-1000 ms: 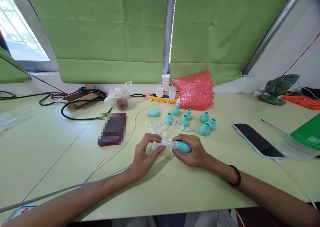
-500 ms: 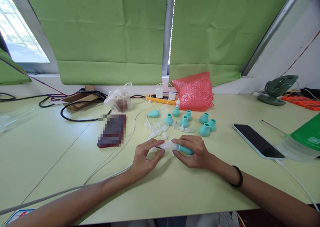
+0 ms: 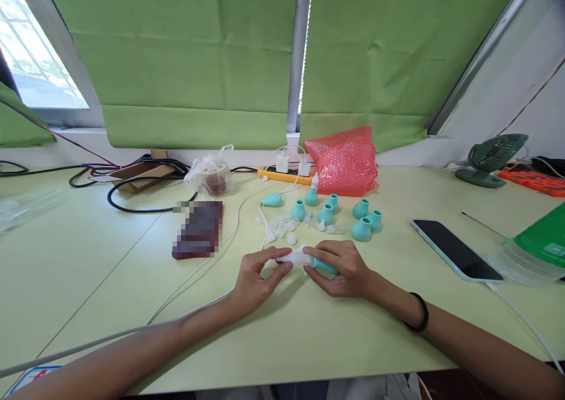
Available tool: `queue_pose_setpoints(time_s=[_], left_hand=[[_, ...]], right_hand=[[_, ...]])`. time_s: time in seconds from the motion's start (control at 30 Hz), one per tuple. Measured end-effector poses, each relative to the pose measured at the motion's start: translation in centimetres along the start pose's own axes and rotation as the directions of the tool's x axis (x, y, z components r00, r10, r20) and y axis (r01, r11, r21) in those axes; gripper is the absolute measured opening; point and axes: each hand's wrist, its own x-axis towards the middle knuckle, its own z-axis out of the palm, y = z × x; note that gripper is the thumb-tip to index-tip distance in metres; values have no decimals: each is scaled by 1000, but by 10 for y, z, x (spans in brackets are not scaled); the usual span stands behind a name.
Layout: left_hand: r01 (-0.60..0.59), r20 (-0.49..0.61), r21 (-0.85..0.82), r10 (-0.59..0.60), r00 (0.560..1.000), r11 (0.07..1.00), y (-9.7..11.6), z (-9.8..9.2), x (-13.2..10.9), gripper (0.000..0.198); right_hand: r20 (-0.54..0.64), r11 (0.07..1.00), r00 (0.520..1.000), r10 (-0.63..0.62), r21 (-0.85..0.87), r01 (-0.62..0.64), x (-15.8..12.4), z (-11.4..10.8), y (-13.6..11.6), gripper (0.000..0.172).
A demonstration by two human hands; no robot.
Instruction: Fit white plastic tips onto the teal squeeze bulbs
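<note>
Tube (image 3: 296, 259) and teal bulb (image 3: 325, 266) in one line, held over the worktop (image 3: 309, 335).
I see the left hand (image 3: 255, 279) pinching the tube between thumb and fingers, while the right hand (image 3: 344, 270) is closed around the bulb; behind, other teal bulbs (image 3: 362, 230) stand near small clear parts (image 3: 335, 230).

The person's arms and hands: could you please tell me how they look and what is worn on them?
The left hand and right hand are ungloved. The left forearm and right forearm show no sleeves. A black band circles the right arm near the wrist; the left wrist shows none. No watch or ring is visible.
</note>
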Motion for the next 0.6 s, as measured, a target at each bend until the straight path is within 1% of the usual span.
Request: queue_pose_setpoints(time_s=[0.17,0.37,0.5,0.6], left_hand=[[-9,9,-10,9,1000,1000,0,0,-1,19],[-166,-6,-48,166,986,985,-1,2,-2,10],[-186,30,-74,189,982,980,-3,2,-2,10],[-175,55,-107,181,982,979,-5,2,-2,9]], right_hand=[[-17,994,996,-84,-66,82,-1,-1,0,24],[16,952,973,-232,-200,230,0,-6,4,26],[32,949,963,-267,-167,269,2,-10,6,25],[60,963,968,-245,-101,250,3,-11,8,23]])
